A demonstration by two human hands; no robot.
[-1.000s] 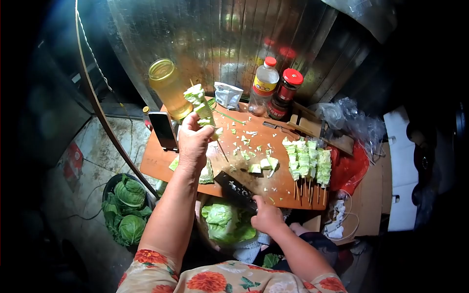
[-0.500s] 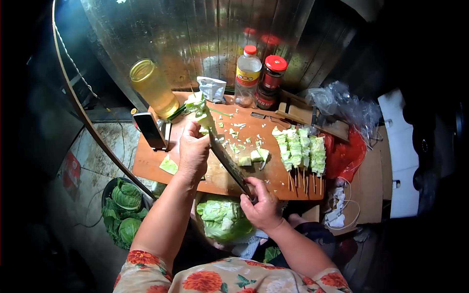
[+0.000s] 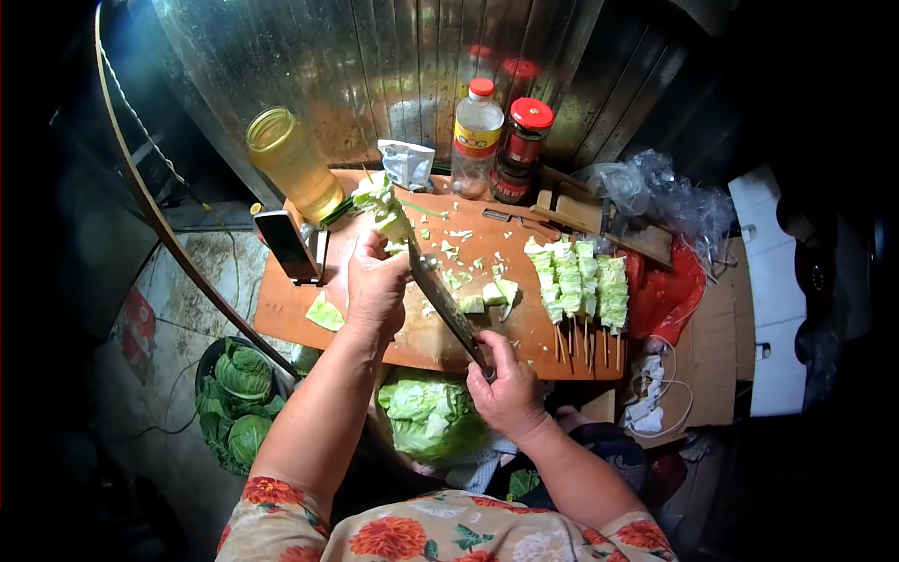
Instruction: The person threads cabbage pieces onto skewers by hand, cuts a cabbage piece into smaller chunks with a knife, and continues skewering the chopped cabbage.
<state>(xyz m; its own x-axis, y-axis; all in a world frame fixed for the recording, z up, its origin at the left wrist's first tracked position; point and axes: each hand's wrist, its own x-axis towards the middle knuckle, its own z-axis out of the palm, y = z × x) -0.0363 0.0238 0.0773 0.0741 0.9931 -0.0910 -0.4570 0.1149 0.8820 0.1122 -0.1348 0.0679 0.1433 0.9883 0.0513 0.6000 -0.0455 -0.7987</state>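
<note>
My left hand (image 3: 376,286) is closed round a skewer threaded with cabbage pieces (image 3: 382,206), raised over the left half of the wooden board (image 3: 281,314). In my right hand (image 3: 508,389) is the handle of a dark cleaver (image 3: 445,304). The blade stands on edge, its far end beside the skewered cabbage; whether they touch I cannot tell. Cut cabbage chunks (image 3: 493,294) and small scraps lie on the board. Several finished cabbage skewers (image 3: 581,281) lie side by side at its right end, sticks toward me. A loose leaf piece (image 3: 324,313) is at the left.
A phone (image 3: 286,245) on a stand and a yellowish jar (image 3: 295,169) are at the left. A bottle (image 3: 476,140), red-lidded jars (image 3: 527,131) and a white packet (image 3: 406,164) line the back. Cabbage (image 3: 431,412) fills a container below the board; more cabbages (image 3: 245,370) sit at lower left.
The cleaver has come up from low over the board and turned on edge, its tip now beside the skewered cabbage. My right hand has risen with it. The view has shifted.
</note>
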